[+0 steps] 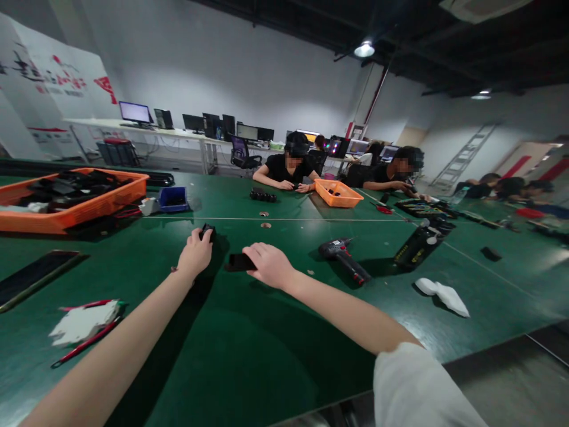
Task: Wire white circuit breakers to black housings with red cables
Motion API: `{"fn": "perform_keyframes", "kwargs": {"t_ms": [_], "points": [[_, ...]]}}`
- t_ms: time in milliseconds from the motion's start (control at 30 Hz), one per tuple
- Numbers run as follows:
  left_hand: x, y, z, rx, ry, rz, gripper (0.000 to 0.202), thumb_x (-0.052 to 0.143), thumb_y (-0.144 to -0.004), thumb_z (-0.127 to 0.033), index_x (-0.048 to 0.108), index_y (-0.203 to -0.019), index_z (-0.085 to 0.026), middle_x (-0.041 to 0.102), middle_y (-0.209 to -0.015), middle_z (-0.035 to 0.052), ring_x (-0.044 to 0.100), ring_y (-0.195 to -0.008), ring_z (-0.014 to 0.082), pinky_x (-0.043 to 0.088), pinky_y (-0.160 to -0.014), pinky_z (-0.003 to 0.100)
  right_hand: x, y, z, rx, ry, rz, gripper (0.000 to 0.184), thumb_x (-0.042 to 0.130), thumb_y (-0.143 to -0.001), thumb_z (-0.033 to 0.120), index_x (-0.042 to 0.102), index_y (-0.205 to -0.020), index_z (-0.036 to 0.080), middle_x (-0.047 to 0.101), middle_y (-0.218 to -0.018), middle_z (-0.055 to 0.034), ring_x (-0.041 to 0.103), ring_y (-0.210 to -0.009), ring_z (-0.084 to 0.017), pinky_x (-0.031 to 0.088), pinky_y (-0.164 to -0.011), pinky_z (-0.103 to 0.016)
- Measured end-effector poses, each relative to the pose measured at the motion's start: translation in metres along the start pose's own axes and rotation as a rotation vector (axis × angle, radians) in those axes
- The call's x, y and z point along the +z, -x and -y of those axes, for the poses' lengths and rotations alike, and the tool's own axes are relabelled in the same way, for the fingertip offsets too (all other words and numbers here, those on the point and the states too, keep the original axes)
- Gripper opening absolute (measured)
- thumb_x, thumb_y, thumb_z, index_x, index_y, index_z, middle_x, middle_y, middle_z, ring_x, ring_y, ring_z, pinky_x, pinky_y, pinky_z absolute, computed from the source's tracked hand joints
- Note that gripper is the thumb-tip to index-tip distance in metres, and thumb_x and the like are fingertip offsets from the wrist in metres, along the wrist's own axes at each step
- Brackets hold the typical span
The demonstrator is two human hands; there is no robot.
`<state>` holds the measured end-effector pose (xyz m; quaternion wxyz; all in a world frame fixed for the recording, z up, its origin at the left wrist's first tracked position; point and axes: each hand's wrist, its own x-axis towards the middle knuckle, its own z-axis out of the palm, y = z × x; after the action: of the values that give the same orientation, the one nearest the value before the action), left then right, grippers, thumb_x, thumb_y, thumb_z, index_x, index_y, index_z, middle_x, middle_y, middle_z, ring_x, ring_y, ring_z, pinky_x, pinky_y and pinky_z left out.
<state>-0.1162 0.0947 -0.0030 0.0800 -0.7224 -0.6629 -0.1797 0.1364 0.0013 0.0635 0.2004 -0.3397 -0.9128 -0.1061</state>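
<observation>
Both my arms reach out over the green table (249, 356). My left hand (195, 253) is closed around a small black part (207, 230). To its right, my right hand (269, 264) grips a flat black rectangular part (239, 262) that lies on the table surface. The two hands are a short gap apart. A cordless power screwdriver (344, 256) with a red and black body lies on the table just right of my right hand.
A large orange crate (95, 204) of black parts and a blue bin (172, 198) stand at the left. A smaller orange basket (338, 193) sits across the table, where other people work. White gloves (444, 293), a bit case (415, 246), pens and paper (82, 323) lie around.
</observation>
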Motion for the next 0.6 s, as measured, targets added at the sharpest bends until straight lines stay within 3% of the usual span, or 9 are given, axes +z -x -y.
{"fn": "perform_keyframes", "kwargs": {"t_ms": [133, 233, 367, 533, 600], "points": [[0.012, -0.004, 0.006, 0.055, -0.007, 0.002, 0.055, 0.042, -0.094, -0.027, 0.037, -0.148, -0.019, 0.035, -0.145, 0.0221, 0.051, -0.121, 0.0372, 0.051, -0.092, 0.049, 0.001, 0.075, -0.027, 0.126, 0.122, 0.103, 0.044, 0.071, -0.086, 0.026, 0.051, -0.124, 0.014, 0.062, -0.114, -0.0137, 0.059, -0.103, -0.026, 0.050, -0.087, -0.041], [0.017, -0.006, 0.009, 0.061, 0.003, -0.013, 0.056, 0.044, -0.092, -0.026, 0.037, -0.147, -0.018, 0.034, -0.144, 0.0213, 0.051, -0.121, 0.0365, 0.049, -0.096, 0.049, 0.000, 0.106, -0.037, 0.200, 0.229, 0.136, 0.050, 0.075, -0.082, 0.023, 0.052, -0.125, 0.015, 0.061, -0.112, -0.0135, 0.058, -0.100, -0.028, 0.050, -0.085, -0.041], [0.015, -0.004, 0.009, 0.025, 0.044, -0.028, 0.058, 0.048, -0.091, -0.025, 0.037, -0.147, -0.021, 0.033, -0.145, 0.0190, 0.051, -0.123, 0.0345, 0.047, -0.100, 0.047, -0.001, 0.110, -0.039, 0.259, 0.235, 0.122, 0.046, 0.071, -0.085, 0.026, 0.053, -0.126, 0.016, 0.060, -0.109, -0.0135, 0.057, -0.099, -0.029, 0.049, -0.084, -0.041], [0.012, -0.002, 0.008, -0.064, 0.090, -0.032, 0.059, 0.051, -0.090, -0.025, 0.036, -0.147, -0.020, 0.032, -0.146, 0.0192, 0.053, -0.122, 0.0326, 0.048, -0.099, 0.045, 0.000, 0.101, -0.031, 0.240, 0.113, 0.093, 0.051, 0.060, -0.090, 0.052, 0.054, -0.125, 0.015, 0.059, -0.111, -0.0154, 0.056, -0.099, -0.030, 0.049, -0.083, -0.043], [0.011, -0.001, 0.008, -0.078, 0.092, -0.025, 0.061, 0.053, -0.089, -0.025, 0.035, -0.147, -0.019, 0.032, -0.147, 0.0189, 0.053, -0.121, 0.0324, 0.049, -0.098, 0.043, 0.000, 0.102, -0.028, 0.242, 0.081, 0.086, 0.050, 0.055, -0.092, 0.052, 0.054, -0.126, 0.015, 0.060, -0.112, -0.0158, 0.057, -0.099, -0.030, 0.049, -0.083, -0.043]]}}
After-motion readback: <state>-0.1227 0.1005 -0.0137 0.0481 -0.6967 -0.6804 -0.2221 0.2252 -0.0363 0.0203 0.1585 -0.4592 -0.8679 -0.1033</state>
